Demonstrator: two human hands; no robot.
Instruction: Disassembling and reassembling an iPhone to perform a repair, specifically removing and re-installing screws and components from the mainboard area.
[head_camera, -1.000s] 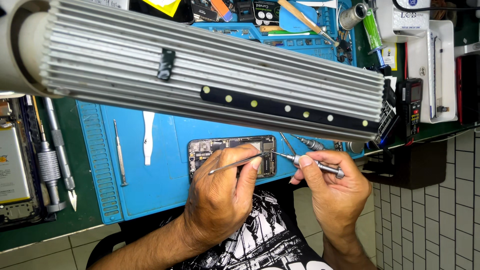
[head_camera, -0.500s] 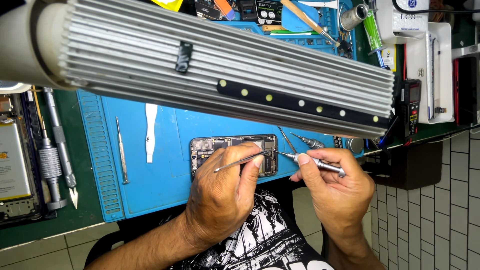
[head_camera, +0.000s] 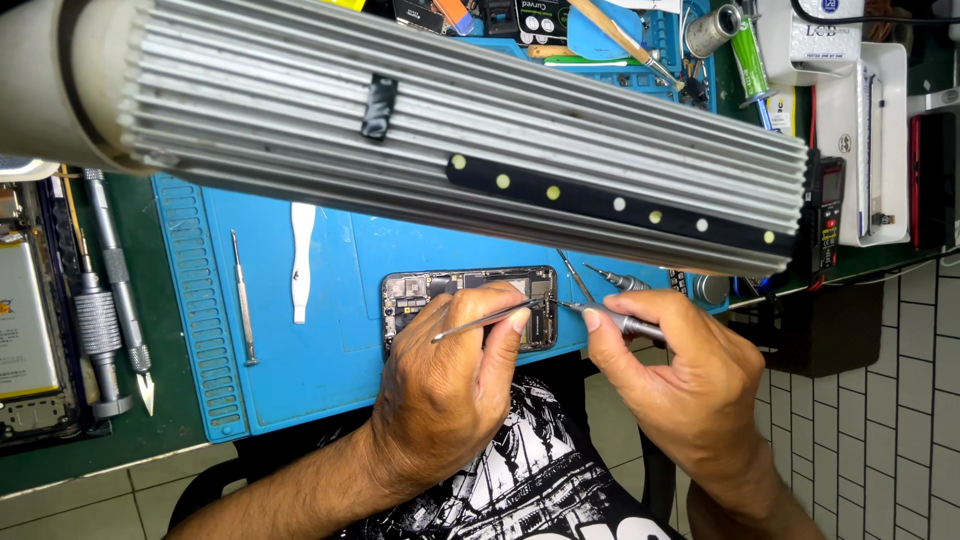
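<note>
Little has shifted since half a second ago: both hands hold their places over the opened phone (head_camera: 415, 296), while the ribbed lamp housing (head_camera: 400, 130) sits slightly differently across the view. The left hand (head_camera: 445, 385) is closed around metal tweezers (head_camera: 480, 322), tips at the phone's right end. The right hand (head_camera: 690, 375) pinches a slim screwdriver (head_camera: 612, 318), its tip touching the same spot. The phone lies on a blue mat (head_camera: 300, 370) on the table, a white pry tool (head_camera: 300, 262) and a thin metal probe (head_camera: 243, 298) to its left.

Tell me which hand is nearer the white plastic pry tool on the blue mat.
Left. The left hand lies just right of the white pry tool; the right hand is farther right, beyond the opened phone.
</note>
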